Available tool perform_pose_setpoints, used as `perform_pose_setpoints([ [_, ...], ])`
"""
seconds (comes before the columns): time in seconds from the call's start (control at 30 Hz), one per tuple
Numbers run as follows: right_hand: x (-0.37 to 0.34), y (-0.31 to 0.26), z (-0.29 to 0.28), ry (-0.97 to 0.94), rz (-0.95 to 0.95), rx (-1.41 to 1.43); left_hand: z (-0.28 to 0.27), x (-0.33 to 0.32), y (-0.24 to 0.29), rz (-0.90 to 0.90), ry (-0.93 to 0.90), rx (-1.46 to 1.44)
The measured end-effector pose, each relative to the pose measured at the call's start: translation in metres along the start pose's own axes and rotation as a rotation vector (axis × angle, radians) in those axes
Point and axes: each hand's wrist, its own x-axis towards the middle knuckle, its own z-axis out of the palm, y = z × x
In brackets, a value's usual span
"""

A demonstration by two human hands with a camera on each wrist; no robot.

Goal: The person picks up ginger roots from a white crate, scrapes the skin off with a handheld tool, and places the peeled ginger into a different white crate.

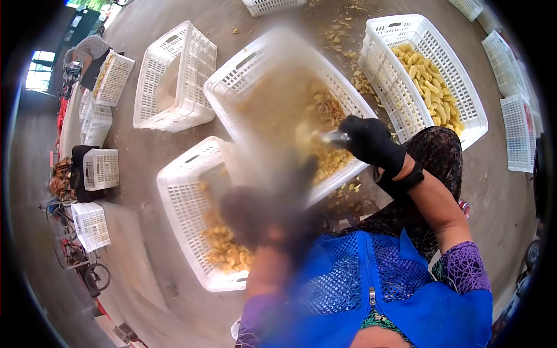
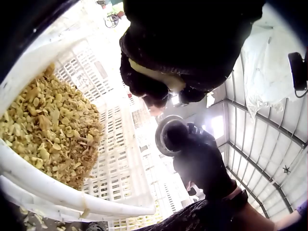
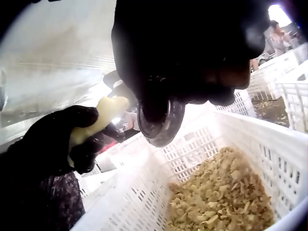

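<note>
Both hands wear black gloves and work close together over a white crate [image 1: 354, 101] of yellowish peelings and chips [image 3: 216, 197]. My left hand [image 3: 53, 139] grips a pale yellow, finger-shaped root piece [image 3: 96, 120]; in the head view this hand is largely lost behind a blurred smear. My right hand [image 1: 371, 139] holds a shiny tool [image 1: 335, 139] with a round metal rim, its thumb pressed into the ring in the right wrist view. The tool is close beside the root piece's end, and its working edge is hidden.
At the upper right a white crate [image 1: 371, 69] holds smooth yellow pieces [image 1: 429, 87]. The lower-left crate [image 1: 174, 197] has knobbly yellow pieces [image 1: 229, 252]. Another white crate [image 1: 194, 75] stands at the upper left. Scraps litter the floor [image 1: 232, 14]; people and more crates line the left side.
</note>
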Motion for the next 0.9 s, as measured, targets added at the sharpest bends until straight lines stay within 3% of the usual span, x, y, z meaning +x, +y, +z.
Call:
perform_pose_setpoints([
  [0.07,-0.002,-0.005,-0.001,-0.015,-0.061,0.077,0.000,0.002,0.000,0.001,-0.002,0.032],
  [0.33,-0.002,-0.003,-0.003,-0.065,-0.158,-0.054,-0.004,0.004,0.003,-0.001,-0.038,0.137],
  [0.53,-0.001,0.012,0.011,-0.117,-0.096,-0.215,-0.005,0.004,0.006,0.003,-0.062,0.175],
  [0.77,0.001,0.012,0.007,-0.069,-0.151,-0.138,-0.008,0.002,0.014,0.022,-0.070,0.168],
  [0.9,-0.001,0.002,0.004,-0.006,-0.087,-0.109,-0.007,-0.003,0.022,0.107,-0.026,0.095],
])
